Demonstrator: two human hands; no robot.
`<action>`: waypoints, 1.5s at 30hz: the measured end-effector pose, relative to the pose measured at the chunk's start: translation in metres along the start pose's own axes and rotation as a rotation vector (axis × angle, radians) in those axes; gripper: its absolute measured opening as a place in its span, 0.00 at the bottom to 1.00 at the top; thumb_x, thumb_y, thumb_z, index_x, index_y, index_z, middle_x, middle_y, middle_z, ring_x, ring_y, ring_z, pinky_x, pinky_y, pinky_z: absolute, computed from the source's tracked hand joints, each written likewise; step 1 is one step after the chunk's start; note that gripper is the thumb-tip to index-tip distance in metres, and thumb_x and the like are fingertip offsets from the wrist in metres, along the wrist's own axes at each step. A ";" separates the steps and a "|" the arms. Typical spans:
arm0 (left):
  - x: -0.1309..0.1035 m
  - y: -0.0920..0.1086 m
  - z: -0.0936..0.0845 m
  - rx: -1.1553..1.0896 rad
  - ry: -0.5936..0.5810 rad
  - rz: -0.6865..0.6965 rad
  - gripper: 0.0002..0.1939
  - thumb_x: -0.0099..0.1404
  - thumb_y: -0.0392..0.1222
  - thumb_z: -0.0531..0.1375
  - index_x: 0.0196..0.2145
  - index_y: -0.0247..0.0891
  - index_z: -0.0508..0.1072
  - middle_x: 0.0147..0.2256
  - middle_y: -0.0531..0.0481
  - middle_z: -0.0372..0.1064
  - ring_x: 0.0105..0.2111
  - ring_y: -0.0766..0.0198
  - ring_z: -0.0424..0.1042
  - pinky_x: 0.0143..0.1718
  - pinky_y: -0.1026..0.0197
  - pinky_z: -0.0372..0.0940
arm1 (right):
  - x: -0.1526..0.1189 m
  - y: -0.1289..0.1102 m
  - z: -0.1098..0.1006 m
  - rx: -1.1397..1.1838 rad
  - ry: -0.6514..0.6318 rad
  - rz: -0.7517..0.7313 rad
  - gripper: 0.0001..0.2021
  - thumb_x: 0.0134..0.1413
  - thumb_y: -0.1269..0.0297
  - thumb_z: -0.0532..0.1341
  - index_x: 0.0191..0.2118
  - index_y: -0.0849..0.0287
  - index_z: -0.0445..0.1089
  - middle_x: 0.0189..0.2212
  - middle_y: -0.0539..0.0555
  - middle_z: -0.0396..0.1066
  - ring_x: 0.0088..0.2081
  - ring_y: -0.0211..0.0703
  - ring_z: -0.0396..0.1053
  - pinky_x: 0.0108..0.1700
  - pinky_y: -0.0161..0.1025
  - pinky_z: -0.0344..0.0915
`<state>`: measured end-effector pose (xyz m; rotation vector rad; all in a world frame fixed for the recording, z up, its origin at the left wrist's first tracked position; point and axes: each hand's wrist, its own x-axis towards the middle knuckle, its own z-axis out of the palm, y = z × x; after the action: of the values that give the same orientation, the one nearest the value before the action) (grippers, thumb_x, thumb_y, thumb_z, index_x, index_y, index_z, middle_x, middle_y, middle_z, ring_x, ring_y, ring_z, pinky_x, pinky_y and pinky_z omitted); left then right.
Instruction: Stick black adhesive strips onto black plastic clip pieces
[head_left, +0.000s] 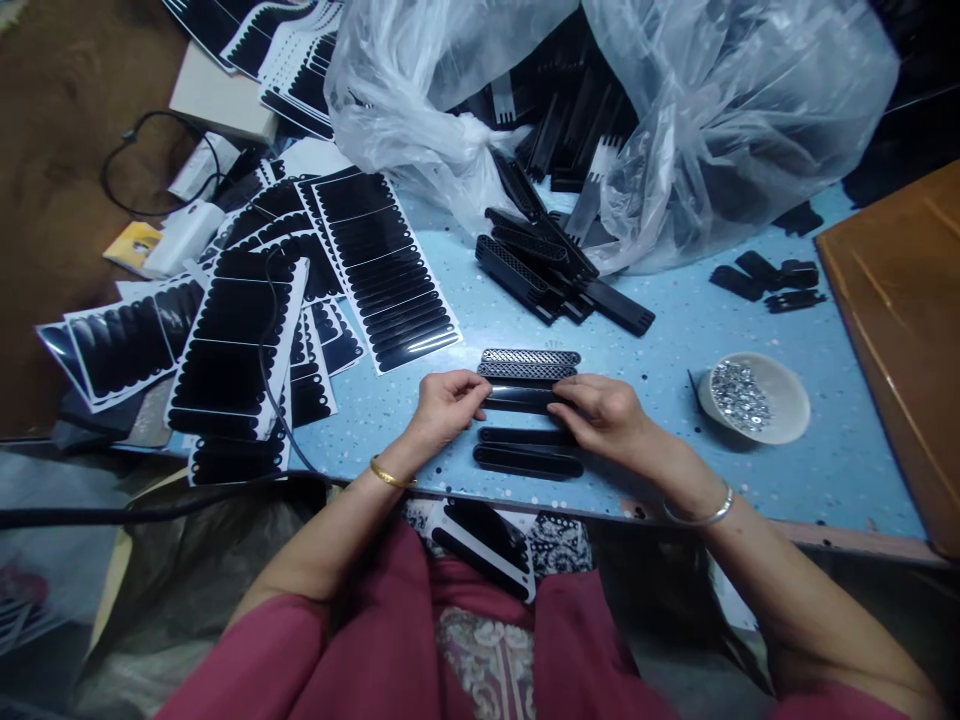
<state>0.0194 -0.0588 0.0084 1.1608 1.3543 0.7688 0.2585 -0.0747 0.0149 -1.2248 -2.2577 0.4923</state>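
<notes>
Between my two hands lies a glossy black strip (pixel 519 398), level over the table. My left hand (pixel 450 405) pinches its left end with thumb and forefinger. At its right end, my right hand (pixel 600 412) closes thumb and fingers on the strip. Just beyond it are long black pieces with a patterned, perforated face (pixel 530 358). Nearer my body, smooth black oblong pieces (pixel 527 461) lie side by side. A sheet with black strips (pixel 480 540) rests on my lap.
Sheets of black stickers (pixel 386 265) cover the left of the blue table (pixel 420 480). Clear plastic bags (pixel 735 130) and loose black parts (pixel 525 270) are at the back. A white bowl (pixel 791 405) of small metal pieces stands right, before a brown board (pixel 892 350). A cable (pixel 274 370) hangs left.
</notes>
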 end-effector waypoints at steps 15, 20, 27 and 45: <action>-0.001 0.002 0.000 0.025 0.014 0.002 0.11 0.57 0.44 0.63 0.29 0.32 0.76 0.17 0.52 0.69 0.18 0.67 0.71 0.15 0.71 0.61 | -0.010 0.014 0.007 0.221 0.095 0.106 0.10 0.58 0.59 0.63 0.41 0.56 0.79 0.36 0.56 0.79 0.37 0.45 0.77 0.41 0.44 0.76; -0.002 0.005 -0.001 0.021 0.010 0.011 0.11 0.57 0.44 0.63 0.28 0.32 0.77 0.17 0.51 0.69 0.18 0.67 0.72 0.15 0.71 0.61 | -0.012 0.013 0.010 0.257 0.111 0.161 0.09 0.57 0.59 0.64 0.40 0.56 0.79 0.36 0.57 0.79 0.37 0.45 0.76 0.40 0.44 0.75; -0.002 0.005 -0.001 0.012 0.013 0.009 0.10 0.57 0.44 0.64 0.29 0.32 0.77 0.18 0.51 0.70 0.19 0.67 0.72 0.15 0.72 0.62 | -0.014 0.010 0.013 0.261 0.153 0.194 0.09 0.57 0.60 0.64 0.40 0.56 0.79 0.36 0.57 0.79 0.36 0.45 0.76 0.40 0.45 0.76; -0.001 0.003 -0.003 0.029 -0.012 0.026 0.11 0.57 0.46 0.63 0.30 0.33 0.77 0.18 0.52 0.70 0.18 0.67 0.72 0.16 0.71 0.63 | -0.049 0.006 -0.007 0.139 0.441 0.386 0.06 0.57 0.62 0.63 0.37 0.55 0.78 0.33 0.55 0.79 0.34 0.45 0.76 0.38 0.45 0.74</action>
<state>0.0174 -0.0582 0.0116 1.2063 1.3466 0.7615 0.2892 -0.1131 0.0046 -1.5302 -1.6024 0.4547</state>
